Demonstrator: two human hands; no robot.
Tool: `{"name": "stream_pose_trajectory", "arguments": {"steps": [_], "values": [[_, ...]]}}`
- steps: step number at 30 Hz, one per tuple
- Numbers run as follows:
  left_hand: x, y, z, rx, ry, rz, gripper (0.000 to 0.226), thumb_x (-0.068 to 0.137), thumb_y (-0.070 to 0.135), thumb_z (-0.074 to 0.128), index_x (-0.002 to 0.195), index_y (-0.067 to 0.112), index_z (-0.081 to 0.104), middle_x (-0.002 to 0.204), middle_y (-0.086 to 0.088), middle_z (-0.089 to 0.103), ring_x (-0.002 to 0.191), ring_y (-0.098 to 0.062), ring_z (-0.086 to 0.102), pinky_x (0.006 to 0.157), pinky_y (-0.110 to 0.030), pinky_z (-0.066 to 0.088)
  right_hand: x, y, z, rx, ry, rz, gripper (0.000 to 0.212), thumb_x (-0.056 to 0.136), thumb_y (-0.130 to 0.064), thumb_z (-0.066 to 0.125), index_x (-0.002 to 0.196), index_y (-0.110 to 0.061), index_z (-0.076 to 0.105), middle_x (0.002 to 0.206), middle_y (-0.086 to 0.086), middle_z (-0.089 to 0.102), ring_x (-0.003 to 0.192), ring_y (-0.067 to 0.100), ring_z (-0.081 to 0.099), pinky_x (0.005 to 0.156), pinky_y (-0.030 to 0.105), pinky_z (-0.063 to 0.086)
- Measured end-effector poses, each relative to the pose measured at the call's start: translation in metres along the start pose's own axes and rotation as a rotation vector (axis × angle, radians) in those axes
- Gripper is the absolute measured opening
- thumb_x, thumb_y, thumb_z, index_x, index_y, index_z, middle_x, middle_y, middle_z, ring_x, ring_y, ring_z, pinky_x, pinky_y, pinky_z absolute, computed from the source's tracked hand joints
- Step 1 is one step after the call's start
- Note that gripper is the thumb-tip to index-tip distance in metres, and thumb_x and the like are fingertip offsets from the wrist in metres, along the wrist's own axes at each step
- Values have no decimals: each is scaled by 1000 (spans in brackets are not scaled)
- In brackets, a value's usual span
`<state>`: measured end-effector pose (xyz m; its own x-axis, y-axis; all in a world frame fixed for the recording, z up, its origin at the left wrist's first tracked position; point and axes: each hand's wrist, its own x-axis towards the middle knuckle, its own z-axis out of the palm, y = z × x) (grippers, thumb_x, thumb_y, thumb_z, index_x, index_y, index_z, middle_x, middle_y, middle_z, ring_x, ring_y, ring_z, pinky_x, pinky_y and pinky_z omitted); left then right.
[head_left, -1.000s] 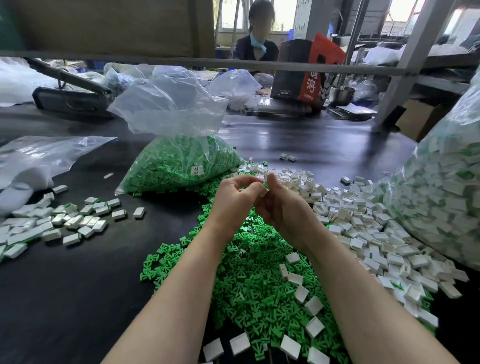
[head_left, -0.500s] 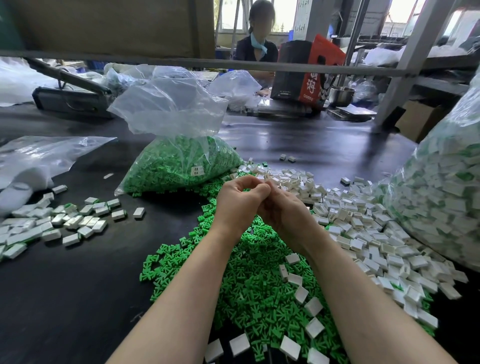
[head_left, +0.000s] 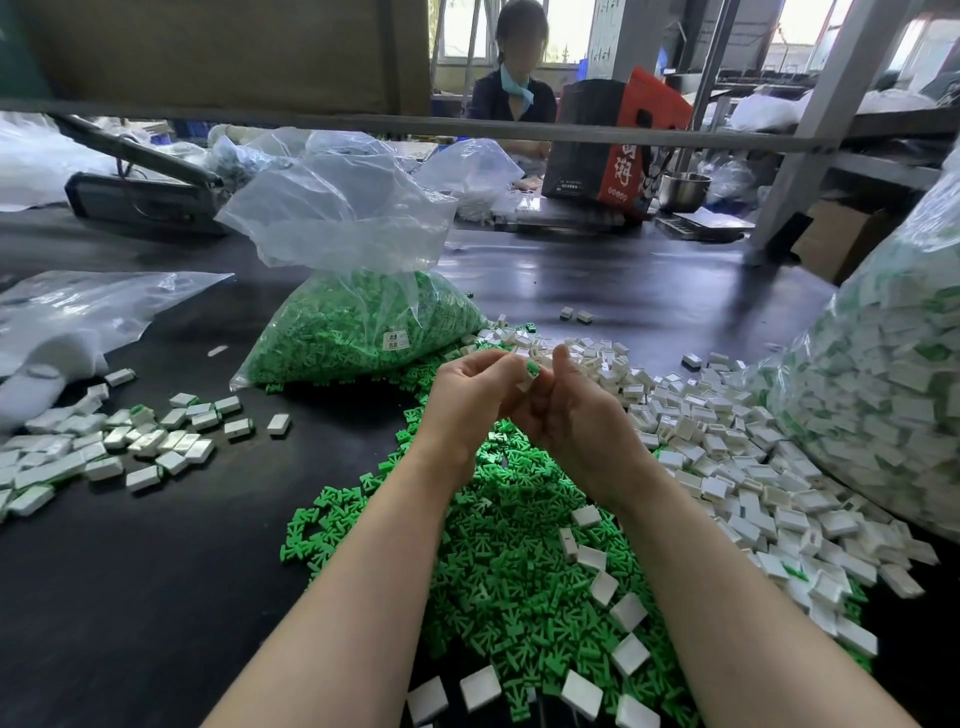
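Note:
My left hand (head_left: 470, 397) and my right hand (head_left: 576, 415) meet above a heap of small green plastic pieces (head_left: 509, 540). Between their fingertips they pinch a small white block with a green insert (head_left: 531, 373). A spread of loose white blocks (head_left: 727, 452) lies to the right of the hands. On the left lies a smaller pile of white blocks with green showing (head_left: 104, 447).
A clear bag of green pieces (head_left: 358, 322) stands behind the hands. A large bag of white blocks (head_left: 883, 395) fills the right edge. An empty plastic bag (head_left: 88, 306) lies far left. A person (head_left: 514, 88) sits across the dark table (head_left: 130, 597), beside a red-black box (head_left: 618, 145).
The hands have parted slightly at the fingertips, and the white block with its green insert now shows between them. The arms stay in the same place.

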<state>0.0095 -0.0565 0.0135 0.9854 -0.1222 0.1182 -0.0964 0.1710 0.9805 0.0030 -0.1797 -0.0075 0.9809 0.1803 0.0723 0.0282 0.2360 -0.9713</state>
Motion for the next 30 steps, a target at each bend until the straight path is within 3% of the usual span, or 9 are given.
{"name": "stream_pose_trajectory", "arguments": {"steps": [3, 9, 12, 14, 19, 21, 25, 30], "values": [[2, 0, -3, -64, -39, -68, 30, 88, 4, 57, 65, 15, 72, 66, -2, 64, 59, -17, 58, 64, -28, 53, -1, -3, -4, 22, -24, 5, 57, 90, -55, 35, 83, -10, 69, 79, 10, 59, 65, 14, 49, 66, 31, 35], [4, 0, -4, -41, -14, -110, 20, 89, 7, 58, 71, 12, 64, 72, -11, 60, 66, -25, 53, 75, -35, 53, 0, -2, -3, -51, -27, 9, 54, 102, -47, 31, 89, -5, 64, 84, 17, 54, 72, 22, 45, 69, 33, 33], [1, 1, -2, 10, -25, -90, 20, 90, 7, 55, 70, 10, 59, 76, -19, 52, 68, -30, 46, 72, -34, 52, -1, -3, -1, -129, -32, -12, 53, 97, -49, 39, 93, -1, 62, 89, 21, 50, 71, 26, 40, 65, 33, 29], [0, 2, -1, 25, -29, -71, 23, 90, 6, 56, 67, 10, 59, 68, -16, 54, 60, -28, 49, 67, -32, 52, -2, -4, 0, -143, -44, -22, 52, 91, -50, 44, 94, -2, 61, 90, 20, 50, 69, 23, 40, 63, 33, 28], [-2, 4, 2, 70, -17, -6, 28, 88, -1, 56, 62, 8, 59, 46, -2, 55, 38, -15, 50, 47, -24, 49, -1, -1, -1, -123, -52, -17, 44, 96, -44, 44, 104, -3, 58, 68, 5, 49, 63, 15, 40, 60, 31, 26], [-3, 3, 4, 68, 2, 0, 26, 88, 0, 57, 63, 8, 61, 49, -5, 57, 39, -17, 50, 48, -26, 48, 0, 0, -1, -103, -43, -10, 45, 94, -45, 47, 107, -4, 57, 67, 2, 49, 62, 13, 40, 60, 30, 25], [-3, 1, 5, 71, 15, 26, 24, 86, 2, 62, 63, 11, 64, 51, -5, 58, 44, -18, 52, 51, -27, 49, 2, 3, -2, -32, -22, 31, 30, 102, -30, 42, 112, -5, 56, 63, -3, 51, 61, 10, 39, 59, 27, 26], [-3, -2, 6, 110, 20, 54, 15, 81, 7, 66, 66, 9, 67, 51, -5, 60, 45, -18, 55, 55, -30, 51, 3, 3, -2, 105, -24, 78, 24, 100, -19, 44, 95, -10, 65, 58, -5, 49, 54, 6, 42, 51, 18, 33]]}}
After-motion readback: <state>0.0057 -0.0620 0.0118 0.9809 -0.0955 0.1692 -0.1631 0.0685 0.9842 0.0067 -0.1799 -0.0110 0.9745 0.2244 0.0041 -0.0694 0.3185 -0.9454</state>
